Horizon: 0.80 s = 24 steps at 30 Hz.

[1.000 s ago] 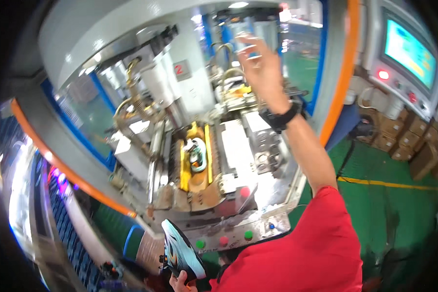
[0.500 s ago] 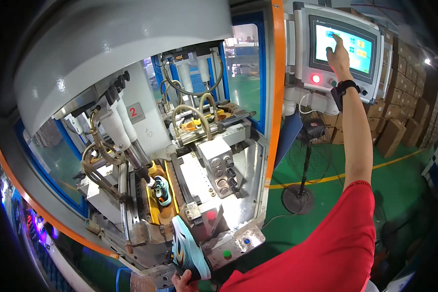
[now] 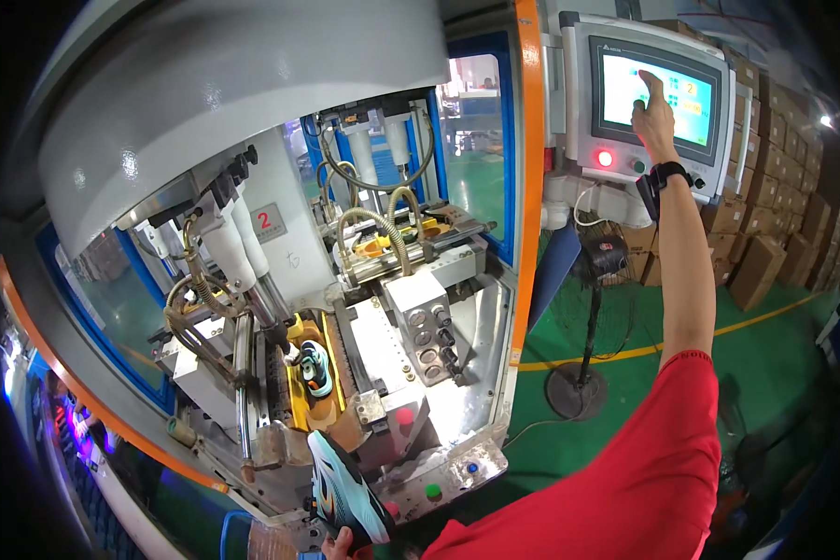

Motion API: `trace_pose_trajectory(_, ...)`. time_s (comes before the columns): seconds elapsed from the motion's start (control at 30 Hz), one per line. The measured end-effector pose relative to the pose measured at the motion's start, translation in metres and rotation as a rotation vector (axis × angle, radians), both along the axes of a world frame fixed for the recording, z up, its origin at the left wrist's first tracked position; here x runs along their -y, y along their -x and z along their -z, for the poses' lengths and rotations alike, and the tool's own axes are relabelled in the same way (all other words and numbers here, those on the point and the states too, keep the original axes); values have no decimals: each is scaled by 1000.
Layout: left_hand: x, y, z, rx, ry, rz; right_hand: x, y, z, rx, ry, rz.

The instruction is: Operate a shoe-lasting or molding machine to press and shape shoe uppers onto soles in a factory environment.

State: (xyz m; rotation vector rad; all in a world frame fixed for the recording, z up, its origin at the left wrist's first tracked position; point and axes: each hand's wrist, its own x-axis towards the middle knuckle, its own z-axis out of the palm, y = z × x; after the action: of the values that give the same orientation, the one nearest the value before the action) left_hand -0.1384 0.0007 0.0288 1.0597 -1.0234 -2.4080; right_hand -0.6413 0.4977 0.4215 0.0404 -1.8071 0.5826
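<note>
My left hand grips a light blue and black sports shoe at the lower edge of the view, its toe pointing up and away. With my right arm stretched out, my right hand is at the lit touchscreen of a control panel, index finger extended, thumb apart, holding nothing. Whether the fingertip touches the glass I cannot tell. Beyond the held shoe, a second blue and black shoe sits in a yellow holder inside the machine, beneath a metal cylinder.
Green and blue push buttons sit on the machine's front ledge. An orange frame post stands between the machine and the panel. Behind my right arm are a pedestal fan and stacked cartons.
The shoe in my left hand has shifted slightly left and down. My right hand has moved a little lower on the screen; the whole view has shifted slightly.
</note>
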Motion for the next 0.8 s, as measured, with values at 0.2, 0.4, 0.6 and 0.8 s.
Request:
trace_pose_trajectory(0.2,-11,-5,-2,-59,18,-76,26,-18,-3,-199,200,-316)
trace_pose_trajectory(0.4,-18,-18,3,-225,106,-152,76,-61,16,-354,177,-630)
trace_pose_trajectory(0.6,-31,-39,2,-209,109,-107,215,-214,90,-194,-304,-1039)
trace_pose_trajectory(0.8,-68,-101,28,-181,98,-436,349,-343,117,-371,-1272,-1931)
